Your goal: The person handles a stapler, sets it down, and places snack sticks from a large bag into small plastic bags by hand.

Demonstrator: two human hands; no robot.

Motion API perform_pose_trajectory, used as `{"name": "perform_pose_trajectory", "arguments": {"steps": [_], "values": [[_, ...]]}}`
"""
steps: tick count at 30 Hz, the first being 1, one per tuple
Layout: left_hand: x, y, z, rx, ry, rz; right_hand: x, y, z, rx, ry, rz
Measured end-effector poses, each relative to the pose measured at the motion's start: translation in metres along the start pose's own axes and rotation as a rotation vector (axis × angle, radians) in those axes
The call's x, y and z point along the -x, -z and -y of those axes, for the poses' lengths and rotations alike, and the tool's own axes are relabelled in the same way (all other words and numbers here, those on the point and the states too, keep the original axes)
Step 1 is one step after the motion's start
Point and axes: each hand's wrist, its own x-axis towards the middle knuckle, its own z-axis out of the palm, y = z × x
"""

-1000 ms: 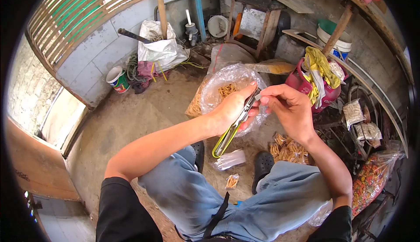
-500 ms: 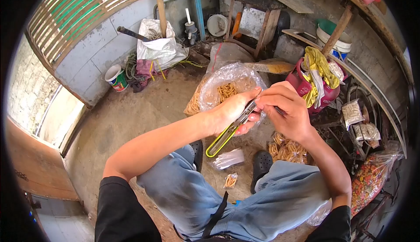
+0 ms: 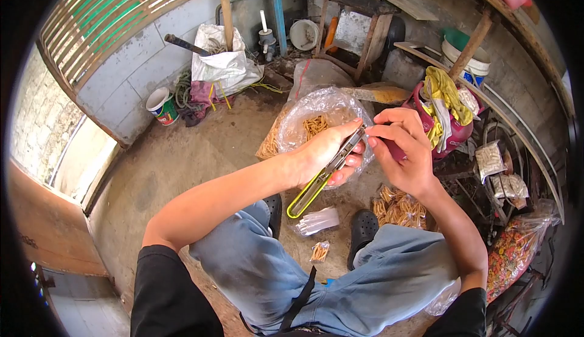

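Note:
My left hand [image 3: 331,151] is wrapped around a stapler [image 3: 322,179] with yellow-green edges. The stapler slants up toward the right, and its metal inside shows. My right hand [image 3: 404,151] is at the stapler's upper end, with its index fingertip at the metal tip and its fingers apart. Any small piece at that fingertip is too small to make out. Behind my hands is a large clear plastic bag [image 3: 292,108] of tan stick-shaped snacks [image 3: 314,126]. Below, between my feet, are a stack of clear plastic packets [image 3: 318,221] and one small filled packet [image 3: 320,252].
Several filled snack packets [image 3: 399,208] lie by my right foot. A bag of colourful snacks [image 3: 517,252] stands at the right. Behind are a pink container [image 3: 450,139] draped with yellow cloth [image 3: 441,87], a white sack [image 3: 222,63] and a small bucket [image 3: 161,107].
My right hand's fingers have spread from a closer pinch at the stapler's tip, and the hand has shifted slightly right. My left hand keeps its grip on the stapler.

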Motion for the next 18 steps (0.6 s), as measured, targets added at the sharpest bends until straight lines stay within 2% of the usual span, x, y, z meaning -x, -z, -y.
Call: {"name": "perform_pose_trajectory", "arguments": {"steps": [6,8,9,11,13,18], "values": [[0.0,0.0,-0.003,0.016,-0.041,-0.111,0.0,0.005,0.011,0.032,0.127,0.051],[-0.001,0.0,-0.004,0.033,-0.079,-0.146,0.001,0.002,0.021,0.023,0.371,0.204],[-0.003,0.0,-0.004,0.071,-0.123,-0.178,0.003,0.0,0.025,0.023,0.372,0.203],[-0.003,0.0,-0.005,0.107,-0.164,-0.21,0.006,-0.006,0.036,0.107,0.51,0.328],[-0.001,-0.002,-0.006,0.121,-0.241,-0.251,0.009,-0.016,0.042,0.12,0.522,0.306],[-0.003,0.001,-0.005,0.154,-0.299,-0.2,0.012,-0.024,0.044,0.197,0.618,0.286]]}}
